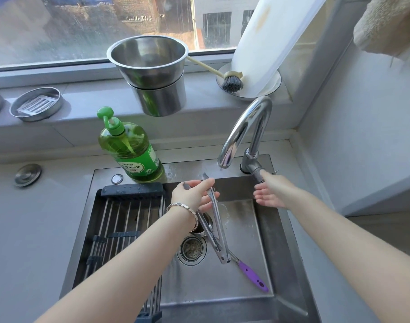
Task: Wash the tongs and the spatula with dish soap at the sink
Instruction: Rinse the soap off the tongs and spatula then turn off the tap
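My left hand (194, 195) grips the metal tongs (216, 226) over the sink (282, 231), tips up near the faucet spout (243, 129), hinge end down by the drain (192, 249). A thin stream of water runs down beside the tongs. The purple-handled spatula (251, 276) lies in the basin, its head hidden behind the tongs. My right hand (269, 194) is below the faucet handle (258, 174), fingers apart, holding nothing. The green dish soap bottle (132, 151) stands on the sink's back rim at the left.
A roll-up drying rack (120, 220) covers the sink's left part. Stacked steel bowls (152, 73), a round tin (36, 103), a dish brush (232, 81) on a plate with a white cutting board (269, 43) stand on the windowsill. A small cup sits by the drain.
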